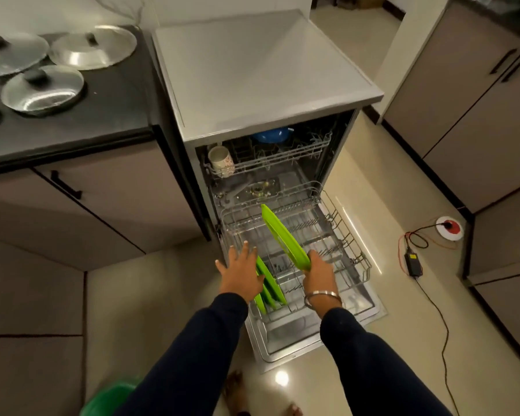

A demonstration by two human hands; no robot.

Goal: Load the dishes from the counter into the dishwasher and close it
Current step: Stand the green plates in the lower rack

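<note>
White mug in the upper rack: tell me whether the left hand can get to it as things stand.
Probably yes. The left hand is open and holds nothing, and the white mug sits at the upper rack's exposed front-left corner.

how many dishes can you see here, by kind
Green plates: 3, one held by the right hand above the lower rack, two standing in the rack by the left hand
Steel lids on the counter: 4, one cut off at the frame edge
Mug in the upper rack: 1
Blue bowl in the upper rack: 1
Total: 9
</note>
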